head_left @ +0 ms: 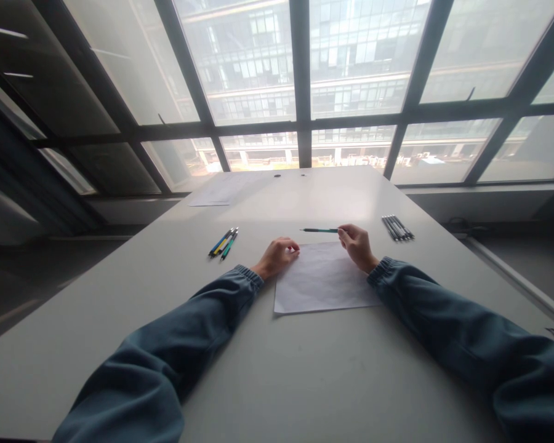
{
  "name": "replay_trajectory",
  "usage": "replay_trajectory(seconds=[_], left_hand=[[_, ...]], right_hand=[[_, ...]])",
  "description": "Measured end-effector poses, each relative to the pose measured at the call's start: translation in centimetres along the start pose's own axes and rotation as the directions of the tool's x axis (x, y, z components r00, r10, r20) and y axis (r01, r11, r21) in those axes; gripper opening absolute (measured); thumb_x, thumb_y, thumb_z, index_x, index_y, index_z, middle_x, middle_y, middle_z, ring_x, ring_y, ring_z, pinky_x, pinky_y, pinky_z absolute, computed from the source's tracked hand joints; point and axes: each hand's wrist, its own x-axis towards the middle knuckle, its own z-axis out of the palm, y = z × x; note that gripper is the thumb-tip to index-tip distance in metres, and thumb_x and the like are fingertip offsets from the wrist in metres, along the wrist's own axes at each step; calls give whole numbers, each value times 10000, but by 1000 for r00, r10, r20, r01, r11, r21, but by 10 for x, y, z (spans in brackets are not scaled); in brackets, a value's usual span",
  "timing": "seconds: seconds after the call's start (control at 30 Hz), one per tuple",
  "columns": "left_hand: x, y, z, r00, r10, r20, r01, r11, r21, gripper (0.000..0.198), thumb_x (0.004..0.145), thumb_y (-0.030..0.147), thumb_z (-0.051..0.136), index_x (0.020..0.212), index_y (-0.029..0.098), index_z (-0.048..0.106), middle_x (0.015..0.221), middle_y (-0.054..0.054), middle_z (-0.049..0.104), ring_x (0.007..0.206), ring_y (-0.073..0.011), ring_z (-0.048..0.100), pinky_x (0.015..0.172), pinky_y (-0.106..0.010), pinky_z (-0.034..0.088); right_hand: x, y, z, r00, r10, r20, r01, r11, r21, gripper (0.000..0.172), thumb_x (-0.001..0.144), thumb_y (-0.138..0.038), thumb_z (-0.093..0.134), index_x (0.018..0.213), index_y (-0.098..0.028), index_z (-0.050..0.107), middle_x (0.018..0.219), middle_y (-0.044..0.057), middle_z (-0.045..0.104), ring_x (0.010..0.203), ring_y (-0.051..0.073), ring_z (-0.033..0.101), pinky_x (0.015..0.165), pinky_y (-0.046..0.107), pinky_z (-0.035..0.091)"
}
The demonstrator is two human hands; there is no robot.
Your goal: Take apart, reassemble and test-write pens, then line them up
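My right hand (pixel 357 246) is closed in a pinch on one end of a slim dark-and-green pen (pixel 321 230). The pen is held almost level, its thin tip pointing left, just beyond the far edge of a white sheet of paper (pixel 325 283). At the sheet's upper left corner rests my left hand (pixel 279 255), loosely curled with a gap between thumb and forefinger and nothing visible in it. Left of that hand lies a small group of pens (pixel 224 243) with blue, yellow and green barrels. Several dark-and-silver pens (pixel 397 227) lie side by side at the right.
Everything lies on a long white table (pixel 240 369). More paper (pixel 215 189) lies flat at its far left, and a small dark round spot (pixel 277 176) shows near the far end. Large framed windows (pixel 305 144) stand beyond the table.
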Motion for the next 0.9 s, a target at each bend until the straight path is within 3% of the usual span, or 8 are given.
replay_trajectory(seconds=[0.4, 0.6, 0.7, 0.8, 0.9], left_hand=[[0, 0, 0, 999, -39, 8, 39, 999, 7, 234, 791, 204, 732, 1025, 195, 739, 899, -38, 735, 830, -198, 670, 837, -355, 546], [2, 5, -4, 986, 9, -168, -9, 1000, 4, 396, 806, 296, 796, 1173, 210, 676, 1002, -57, 721, 862, -205, 641, 876, -385, 534], [3, 8, -6, 974, 63, -217, -58, 998, 30, 467, 833, 346, 777, 1266, 233, 644, 1123, -76, 697, 993, -228, 630, 957, -408, 510], [2, 9, -8, 964, 114, -240, -100, 993, 66, 452, 858, 380, 746, 1280, 246, 656, 1176, -84, 674, 1087, -244, 601, 1000, -422, 486], [2, 10, -7, 964, 131, -231, -119, 991, 68, 311, 884, 372, 717, 1173, 257, 724, 1080, -69, 695, 1018, -229, 608, 949, -407, 505]], right_hand=[[1, 0, 0, 1000, -4, 5, 4, 1000, 15, 340, 816, -500, 690, 857, -163, 679, 599, -3, 578, 507, 123, 492, 448, 251, 385], [0, -1, 0, 999, -27, 23, 28, 999, -30, 338, 824, -502, 679, 848, -165, 680, 632, 15, 605, 540, 139, 522, 477, 265, 415], [-2, -3, 1, 995, -71, 65, 77, 992, -103, 324, 840, -487, 664, 849, -164, 689, 678, 36, 637, 595, 159, 556, 529, 280, 447], [-5, -6, 2, 988, -103, 117, 122, 978, -169, 322, 860, -480, 642, 859, -164, 704, 741, 58, 670, 662, 176, 585, 587, 294, 476], [-7, -7, 3, 983, -108, 149, 135, 972, -190, 330, 872, -484, 630, 870, -165, 713, 780, 66, 686, 696, 181, 594, 615, 299, 488]])
